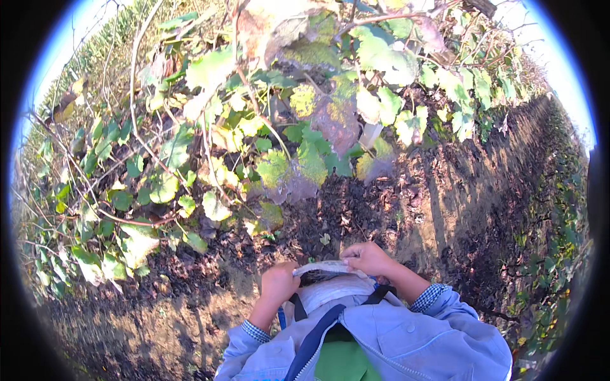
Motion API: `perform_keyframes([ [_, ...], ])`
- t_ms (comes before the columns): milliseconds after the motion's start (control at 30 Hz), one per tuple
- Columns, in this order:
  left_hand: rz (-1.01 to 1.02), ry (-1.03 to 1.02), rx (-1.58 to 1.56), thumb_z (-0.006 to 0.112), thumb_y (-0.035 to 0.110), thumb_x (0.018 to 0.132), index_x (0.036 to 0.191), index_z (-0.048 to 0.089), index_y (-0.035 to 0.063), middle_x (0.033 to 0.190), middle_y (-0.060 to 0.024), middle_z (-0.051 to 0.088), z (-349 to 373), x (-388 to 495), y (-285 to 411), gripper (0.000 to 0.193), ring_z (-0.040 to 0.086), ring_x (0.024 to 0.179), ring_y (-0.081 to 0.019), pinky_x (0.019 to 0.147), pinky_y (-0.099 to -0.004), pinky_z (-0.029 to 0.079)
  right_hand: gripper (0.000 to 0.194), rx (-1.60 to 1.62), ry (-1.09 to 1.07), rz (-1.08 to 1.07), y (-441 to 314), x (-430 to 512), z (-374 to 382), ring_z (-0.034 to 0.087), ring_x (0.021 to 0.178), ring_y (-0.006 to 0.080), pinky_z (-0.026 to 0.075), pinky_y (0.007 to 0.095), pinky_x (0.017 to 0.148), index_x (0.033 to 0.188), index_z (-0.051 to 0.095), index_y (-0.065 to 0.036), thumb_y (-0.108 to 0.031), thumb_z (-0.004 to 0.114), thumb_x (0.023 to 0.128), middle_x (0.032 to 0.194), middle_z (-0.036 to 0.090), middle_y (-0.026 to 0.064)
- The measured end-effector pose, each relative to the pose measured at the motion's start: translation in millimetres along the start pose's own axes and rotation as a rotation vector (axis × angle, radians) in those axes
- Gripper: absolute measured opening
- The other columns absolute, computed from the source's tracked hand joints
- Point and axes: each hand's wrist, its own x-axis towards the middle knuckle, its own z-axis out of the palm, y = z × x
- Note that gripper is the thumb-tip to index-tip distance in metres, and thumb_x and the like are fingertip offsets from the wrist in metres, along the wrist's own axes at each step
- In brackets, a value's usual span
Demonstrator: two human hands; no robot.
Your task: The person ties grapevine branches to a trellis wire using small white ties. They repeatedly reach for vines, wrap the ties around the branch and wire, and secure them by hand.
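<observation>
A whitish fabric bag [333, 291] hangs at my front on dark straps, its mouth spread wide. My left hand [280, 284] pinches the left end of the bag's rim. At the rim's far right edge, my right hand [366, 259] grips the cloth with bent fingers. Between the hands, the opening shows a dark interior with thin greyish stuff that I cannot make out. Both hands touch the rim, and the forearms come out of light blue jacket sleeves with checked cuffs.
Grapevines with green and yellowing leaves [178, 147] and bare woody canes [134, 95] fill the front and left. Dry fallen leaves [352, 209] cover the shaded ground beneath. A strip of bare soil [457, 190] runs off to the right, beside more green plants [562, 266].
</observation>
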Motion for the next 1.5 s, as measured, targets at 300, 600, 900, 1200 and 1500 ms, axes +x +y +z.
perform_keyframes([
  [300,0.115,-0.168,0.134,0.070,0.030,0.090,0.110,0.077,0.0135,0.099,-0.0123,0.077,30,4,22,0.027,0.076,0.088,-0.0345,0.076,-0.0478,0.062,0.037,-0.032,0.198,0.148,72,-23,-19,0.073,0.065,0.0144,0.058,0.0333,0.065,0.100,0.080,-0.007,-0.043,0.073,0.099,0.075,0.076,0.0060],
  [600,-0.080,-0.143,0.141,0.073,0.041,0.090,0.117,0.078,0.0172,0.106,-0.0110,0.077,68,38,91,0.036,0.076,0.093,-0.0331,0.078,-0.0443,0.062,0.045,-0.356,0.119,-0.323,105,-22,-112,0.075,0.067,0.0198,0.059,0.0366,0.066,0.104,0.080,-0.005,-0.049,0.070,0.100,0.076,0.076,0.0098],
  [900,0.067,0.306,0.045,0.085,0.032,0.089,0.103,0.081,0.0096,0.089,-0.0091,0.076,41,127,245,0.027,0.074,0.079,-0.0274,0.069,-0.0373,0.060,0.036,0.147,0.268,0.131,218,-79,-268,0.073,0.068,0.0156,0.060,0.0329,0.065,0.100,0.080,0.000,-0.036,0.076,0.098,0.080,0.078,0.0071],
  [1200,0.236,1.107,-0.138,0.072,0.007,0.102,0.109,0.075,-0.0018,0.092,-0.0028,0.068,-216,195,281,0.012,0.060,0.078,-0.0062,0.071,-0.0238,0.050,0.026,0.251,0.397,0.114,222,-90,-347,0.070,0.068,0.0134,0.057,0.0323,0.066,0.092,0.078,0.001,-0.025,0.078,0.096,0.079,0.075,0.0061],
  [1500,0.576,1.041,0.366,0.061,0.010,0.103,0.128,0.070,-0.0013,0.120,-0.0218,0.074,-376,335,333,0.028,0.071,0.112,-0.0391,0.100,-0.0438,0.056,0.021,-0.387,0.551,-1.012,-154,-88,-391,0.072,0.097,0.0308,0.057,0.0399,0.086,0.113,0.074,0.001,-0.014,0.067,0.102,0.105,0.075,0.0161],
])
